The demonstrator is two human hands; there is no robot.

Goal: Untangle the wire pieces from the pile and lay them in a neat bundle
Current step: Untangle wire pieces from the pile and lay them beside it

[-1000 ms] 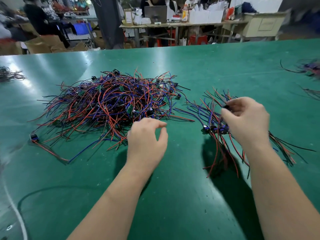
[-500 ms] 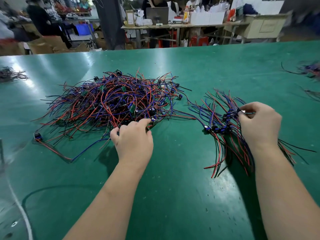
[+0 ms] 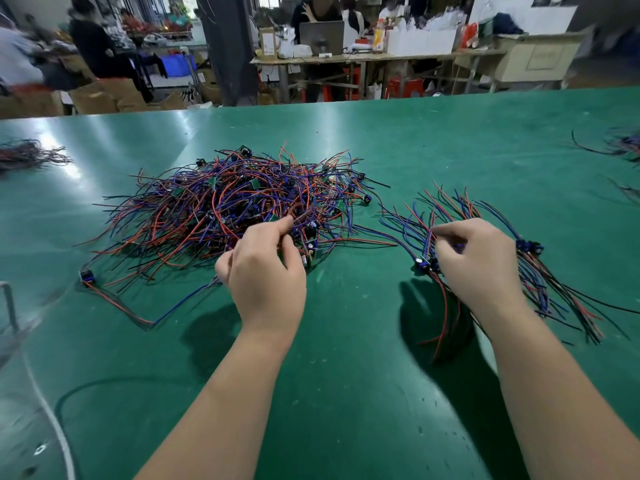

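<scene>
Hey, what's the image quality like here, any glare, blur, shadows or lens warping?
Head view: glare washes the green table at far left; the left hand and right hand cast dark shadows leftward; wires atop the wire pile by the left forefinger smear with motion; background people are blurred; the table's far edge bows slightly.

Tangled wire pile and a straighter wire bundle, one at each of my hands.
The pile (image 3: 235, 209) is a loose heap of red, blue and black wires with small connectors, spreading beyond my left hand (image 3: 266, 271) and touching its fingers. The bundle (image 3: 530, 271) fans out flat under my right hand (image 3: 481, 265), with blue connectors clustered on either side.
</scene>
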